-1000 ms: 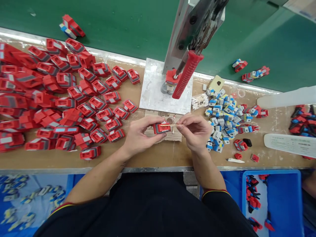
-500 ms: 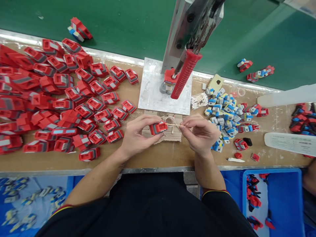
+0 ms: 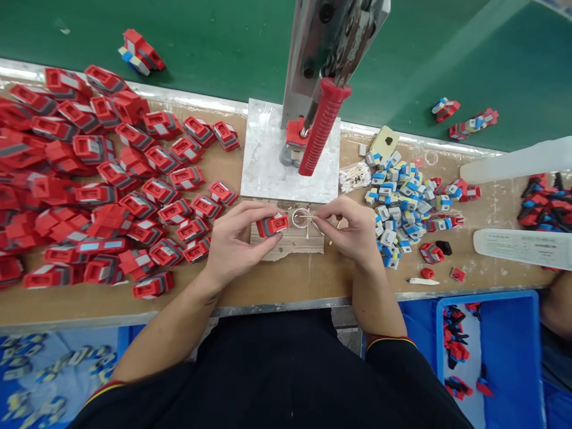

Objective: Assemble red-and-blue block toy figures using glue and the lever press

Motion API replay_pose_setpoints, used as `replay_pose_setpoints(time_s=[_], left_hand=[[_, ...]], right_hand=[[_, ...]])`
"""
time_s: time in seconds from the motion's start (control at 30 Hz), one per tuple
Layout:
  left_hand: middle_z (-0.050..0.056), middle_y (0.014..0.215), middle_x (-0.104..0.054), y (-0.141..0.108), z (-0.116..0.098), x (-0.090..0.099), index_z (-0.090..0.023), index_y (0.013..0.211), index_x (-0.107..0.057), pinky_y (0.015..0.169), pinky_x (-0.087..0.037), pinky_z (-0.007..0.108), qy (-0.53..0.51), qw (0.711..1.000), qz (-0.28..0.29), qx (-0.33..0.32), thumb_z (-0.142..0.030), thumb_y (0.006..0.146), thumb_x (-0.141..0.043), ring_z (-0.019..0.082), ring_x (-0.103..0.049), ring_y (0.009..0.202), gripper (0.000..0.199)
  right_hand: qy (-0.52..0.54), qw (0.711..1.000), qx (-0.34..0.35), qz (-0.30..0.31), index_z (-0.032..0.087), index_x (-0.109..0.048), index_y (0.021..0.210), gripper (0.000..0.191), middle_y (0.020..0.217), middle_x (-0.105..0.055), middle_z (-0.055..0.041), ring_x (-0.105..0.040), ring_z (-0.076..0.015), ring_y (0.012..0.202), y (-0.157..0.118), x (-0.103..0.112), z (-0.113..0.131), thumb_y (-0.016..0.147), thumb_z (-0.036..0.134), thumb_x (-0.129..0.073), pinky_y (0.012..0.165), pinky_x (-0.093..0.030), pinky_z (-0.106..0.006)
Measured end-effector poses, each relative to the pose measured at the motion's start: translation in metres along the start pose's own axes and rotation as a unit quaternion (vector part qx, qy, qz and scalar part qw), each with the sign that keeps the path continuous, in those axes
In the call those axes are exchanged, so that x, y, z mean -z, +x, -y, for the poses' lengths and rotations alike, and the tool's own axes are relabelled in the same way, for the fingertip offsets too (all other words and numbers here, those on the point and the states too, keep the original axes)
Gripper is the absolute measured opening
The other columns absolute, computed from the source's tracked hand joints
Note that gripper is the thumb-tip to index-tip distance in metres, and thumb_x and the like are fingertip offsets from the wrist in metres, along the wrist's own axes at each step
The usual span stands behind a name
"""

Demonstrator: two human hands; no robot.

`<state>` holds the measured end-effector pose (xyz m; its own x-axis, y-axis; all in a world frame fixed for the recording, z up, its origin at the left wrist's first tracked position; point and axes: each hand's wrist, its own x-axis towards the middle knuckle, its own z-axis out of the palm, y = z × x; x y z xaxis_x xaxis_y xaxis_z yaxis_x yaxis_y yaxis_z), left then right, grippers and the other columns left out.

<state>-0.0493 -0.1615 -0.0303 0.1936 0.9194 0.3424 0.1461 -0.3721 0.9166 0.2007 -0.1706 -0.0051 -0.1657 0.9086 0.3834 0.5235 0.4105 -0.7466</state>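
Observation:
My left hand (image 3: 236,241) grips a small red plastic toy-like part (image 3: 273,224) with grey sides, thumb below and fingers above. Pinched in my right hand (image 3: 351,231) is a thin stick that looks like a cotton swab (image 3: 311,217). Its tip is over or in a small round clear dish (image 3: 295,221); I cannot tell whether it touches. The dish rests on a torn piece of cardboard (image 3: 286,245), where another cotton swab (image 3: 307,232) lies. The red part and the stick are apart.
Many red parts (image 3: 111,220) cover the left of the table. Behind my hands stands a lever press with a red handle (image 3: 324,128) on a metal plate (image 3: 263,161). Cotton swabs (image 3: 353,177) and blue-grey pieces (image 3: 400,208) lie right. A blue bin (image 3: 513,357) sits below; another person's arm (image 3: 556,304) shows.
My right hand has drawn the stick away from the red part to the round dish. My left hand has shifted slightly left with the red part. The view has turned a little.

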Motion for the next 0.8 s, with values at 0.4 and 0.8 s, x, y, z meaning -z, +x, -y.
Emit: replay_pose_setpoints(time_s=[0.4,0.8], left_hand=[[0.006,0.12,-0.083,0.0,0.0,-0.001,-0.025,0.111,-0.083,0.102,-0.067,0.042,0.005,1.0,0.008,0.029,-0.019,0.085,-0.083,0.025,-0.08,0.112,0.027],[0.008,0.124,-0.085,-0.006,-0.002,-0.008,-0.027,0.115,-0.083,0.106,-0.066,0.044,-0.039,0.999,0.026,0.013,-0.017,0.086,-0.083,0.026,-0.081,0.115,0.03]], right_hand=[[0.07,0.996,-0.026,-0.053,0.026,-0.075,0.081,0.013,0.075,-0.079,0.0001,-0.068,-0.0162,0.066,0.001,-0.002,0.003,0.093,0.025,-0.082,0.061,-0.052,-0.032],[0.231,0.965,-0.049,-0.111,0.025,-0.071,0.074,0.03,0.065,-0.072,0.0003,-0.069,-0.0174,0.061,0.0,-0.028,0.021,0.088,0.044,-0.09,0.058,-0.057,-0.033]])
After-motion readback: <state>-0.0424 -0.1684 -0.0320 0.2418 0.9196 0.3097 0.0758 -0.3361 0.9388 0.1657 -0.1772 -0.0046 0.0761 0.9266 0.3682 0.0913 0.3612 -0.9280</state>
